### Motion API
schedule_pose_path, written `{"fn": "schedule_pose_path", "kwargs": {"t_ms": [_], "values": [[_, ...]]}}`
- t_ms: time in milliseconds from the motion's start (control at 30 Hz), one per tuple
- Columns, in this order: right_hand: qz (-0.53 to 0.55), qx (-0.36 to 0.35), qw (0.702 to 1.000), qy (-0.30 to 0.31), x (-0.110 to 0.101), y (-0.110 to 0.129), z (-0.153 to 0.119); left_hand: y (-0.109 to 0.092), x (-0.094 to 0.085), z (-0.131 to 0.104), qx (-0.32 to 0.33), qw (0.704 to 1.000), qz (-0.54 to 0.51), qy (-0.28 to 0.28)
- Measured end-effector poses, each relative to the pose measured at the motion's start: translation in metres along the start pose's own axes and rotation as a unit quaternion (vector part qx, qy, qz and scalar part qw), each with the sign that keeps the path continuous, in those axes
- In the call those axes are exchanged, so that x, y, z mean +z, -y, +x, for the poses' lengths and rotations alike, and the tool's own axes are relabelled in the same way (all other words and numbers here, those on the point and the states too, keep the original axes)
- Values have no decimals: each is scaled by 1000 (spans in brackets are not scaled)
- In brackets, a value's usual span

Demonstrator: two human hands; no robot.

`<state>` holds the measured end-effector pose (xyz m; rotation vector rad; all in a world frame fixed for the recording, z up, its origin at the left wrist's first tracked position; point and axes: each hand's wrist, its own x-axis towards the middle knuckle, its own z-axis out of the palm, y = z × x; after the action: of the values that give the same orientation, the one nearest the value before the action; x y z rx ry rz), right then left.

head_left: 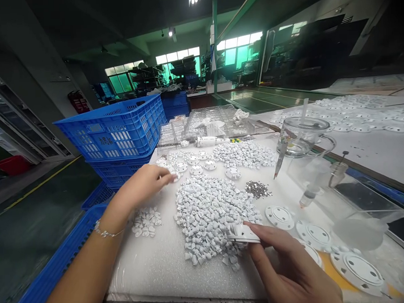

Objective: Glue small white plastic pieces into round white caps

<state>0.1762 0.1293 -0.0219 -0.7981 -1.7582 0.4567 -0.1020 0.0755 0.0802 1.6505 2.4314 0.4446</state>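
My right hand (pixel 292 263) pinches a white round plastic part (pixel 243 234) by its edge, tilted almost side-on, above the front of a heap of small white plastic pieces (pixel 211 213). On the left, my left hand (pixel 145 184) reaches over the table, fingers stretched out and slightly blurred. Its fingertips are at a white round disc (pixel 175 175); whether they touch it I cannot tell. Several similar white discs with small dark holes (pixel 196 169) lie just beyond. Under my left wrist is a small pile of flat white pieces (pixel 146 222).
Blue crates (pixel 122 132) stand stacked at the left. On the right are a glass mug (pixel 302 137), a syringe (pixel 309 195), larger white discs (pixel 313 235) and a clear plastic container (pixel 363 225). Small dark bits (pixel 257 189) lie beside the heap; clear trays (pixel 214 118) sit behind.
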Motion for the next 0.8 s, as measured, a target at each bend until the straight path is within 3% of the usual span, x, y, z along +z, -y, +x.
{"fn": "schedule_pose_path", "kwargs": {"t_ms": [67,133,300,667,800], "values": [[-10,-24,1000,15,-2,-2,1,0,8,14,7,997,8,-77],[-17,-25,999,14,-4,-4,1,2,18,28,7,994,24,-105],[-13,-10,1000,9,-2,-9,-3,13,32,49,15,993,42,-108],[-9,-43,999,1,-3,-6,0,-2,48,43,32,995,-2,-91],[-12,-46,999,10,-3,-6,0,-7,43,43,28,993,-74,-93]]}}
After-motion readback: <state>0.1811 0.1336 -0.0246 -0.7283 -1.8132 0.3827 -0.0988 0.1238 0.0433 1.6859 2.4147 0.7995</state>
